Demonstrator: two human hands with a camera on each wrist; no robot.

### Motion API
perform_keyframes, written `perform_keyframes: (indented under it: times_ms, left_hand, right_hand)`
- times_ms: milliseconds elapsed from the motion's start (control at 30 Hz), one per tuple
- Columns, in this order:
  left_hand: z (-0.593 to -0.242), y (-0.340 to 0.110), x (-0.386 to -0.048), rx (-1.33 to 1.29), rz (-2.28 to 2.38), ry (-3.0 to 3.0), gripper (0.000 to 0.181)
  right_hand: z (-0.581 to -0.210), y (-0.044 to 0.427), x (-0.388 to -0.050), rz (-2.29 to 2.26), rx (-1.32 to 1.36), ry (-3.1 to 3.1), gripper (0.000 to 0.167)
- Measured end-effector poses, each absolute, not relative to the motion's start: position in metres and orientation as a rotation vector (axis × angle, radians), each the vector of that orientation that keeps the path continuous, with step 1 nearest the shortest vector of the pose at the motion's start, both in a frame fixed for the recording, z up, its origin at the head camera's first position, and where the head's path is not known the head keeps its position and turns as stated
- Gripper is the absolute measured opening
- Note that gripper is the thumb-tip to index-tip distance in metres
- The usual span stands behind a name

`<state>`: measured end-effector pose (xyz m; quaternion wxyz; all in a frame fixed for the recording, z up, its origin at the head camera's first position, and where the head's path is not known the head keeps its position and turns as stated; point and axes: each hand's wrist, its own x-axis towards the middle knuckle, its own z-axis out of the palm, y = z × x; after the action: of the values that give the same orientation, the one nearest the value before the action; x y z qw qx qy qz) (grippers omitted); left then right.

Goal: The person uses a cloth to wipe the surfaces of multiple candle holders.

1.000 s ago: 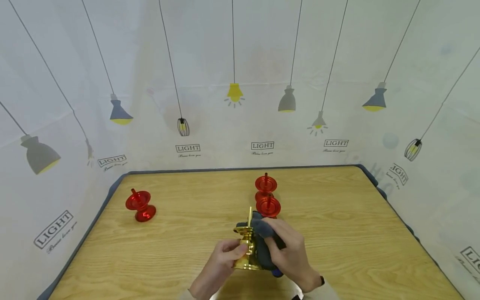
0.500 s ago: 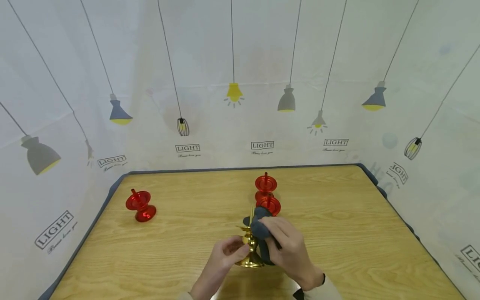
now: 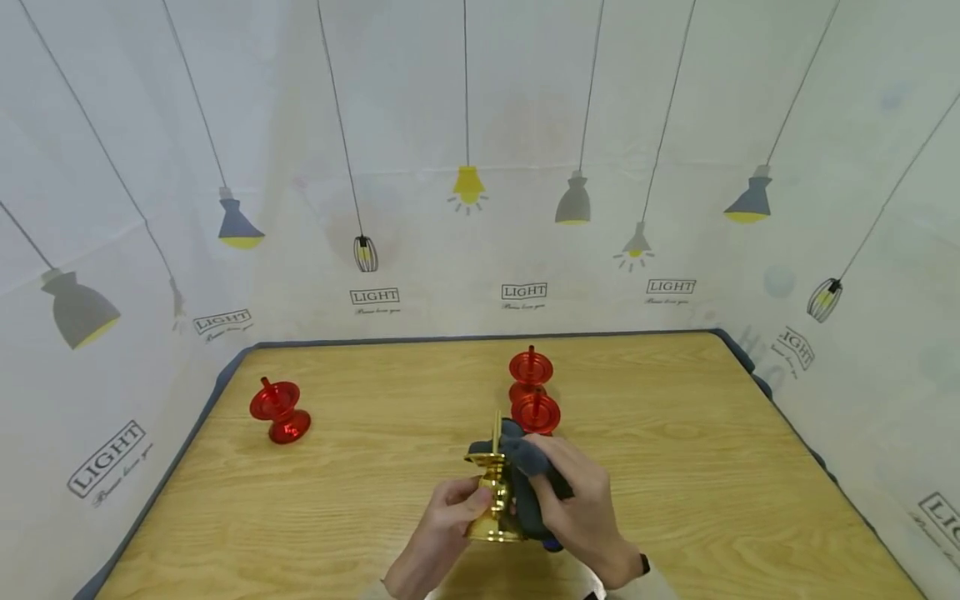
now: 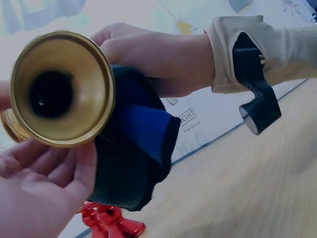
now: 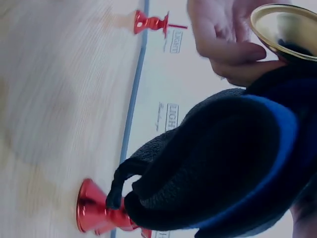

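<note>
lower centre: my left hand [image 3: 444,521] grips gold candlestick [image 3: 498,500]; my right hand [image 3: 585,500] grasps dark cloth [image 3: 531,508] against it. risk: cloth snagging spike [image 3: 497,429] could twist candlestick loose.

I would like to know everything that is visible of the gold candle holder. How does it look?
The gold candle holder looks like shiny metal: a thin spike above a shallow dish, a bulging stem and a flared base, hollow underneath with a dark centre. It is held roughly upright above the table. The left hand grips its stem, and a dark cloth in the right hand touches its other side.
</note>
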<state>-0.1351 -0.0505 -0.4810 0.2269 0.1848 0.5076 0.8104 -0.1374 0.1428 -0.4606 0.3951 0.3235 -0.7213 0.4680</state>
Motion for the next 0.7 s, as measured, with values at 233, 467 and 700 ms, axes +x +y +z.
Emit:
perform_keyframes:
  times_ms: [233, 467, 700]
  left_hand:
    - [-0.484, -0.053, -0.137, 0.67, 2.19, 1.258, 0.032]
    - [-0.477, -0.046, -0.13, 0.396, 2.092, 1.904, 0.025]
    - [-0.474, -0.04, -0.128, 0.248, 2.075, 2.142, 0.028]
  right_hand:
    - [-0.463, 0.14, -0.134, 1.28, 0.743, -1.874, 0.037]
    - [-0.459, 0.143, -0.14, 0.788, 0.832, -1.814, 0.024]
    - [-0.457, 0.135, -0.138, 0.666, 0.878, -1.777, 0.023]
